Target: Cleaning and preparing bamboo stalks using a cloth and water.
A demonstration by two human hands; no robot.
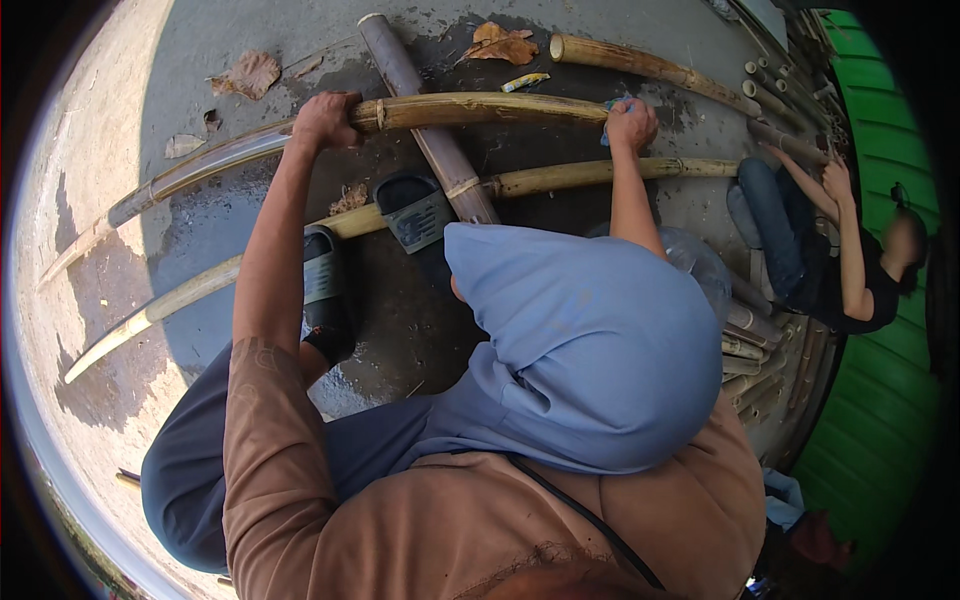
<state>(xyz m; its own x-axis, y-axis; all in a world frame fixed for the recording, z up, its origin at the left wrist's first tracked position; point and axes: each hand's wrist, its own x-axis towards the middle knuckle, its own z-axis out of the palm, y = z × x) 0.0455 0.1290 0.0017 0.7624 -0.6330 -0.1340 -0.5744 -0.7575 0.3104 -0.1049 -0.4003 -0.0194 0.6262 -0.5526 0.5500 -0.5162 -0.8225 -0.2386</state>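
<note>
A long bamboo pole (490,108) stretches from side to side in front of me, its left part greyish and shiny. My left hand (326,121) is closed around it left of the middle. Near its right end my right hand (632,126) is closed on a bunched blue cloth (612,120), which touches the pole. Most of the cloth is hidden by the fingers. Beneath the held pole, a thicker grey-brown bamboo pole (445,160) lies crosswise on the ground. Another long bamboo pole (560,179) lies nearer, roughly parallel to the held one, partly hidden by my feet.
Dark slippers (415,212) are on my feet. A short bamboo pole (650,66), dry leaves (500,44) and a yellow wrapper (525,82) lie beyond. At right, a co-worker (800,235) sits handling bamboo beside stacked bamboo (765,350) and a green ribbed panel (870,420).
</note>
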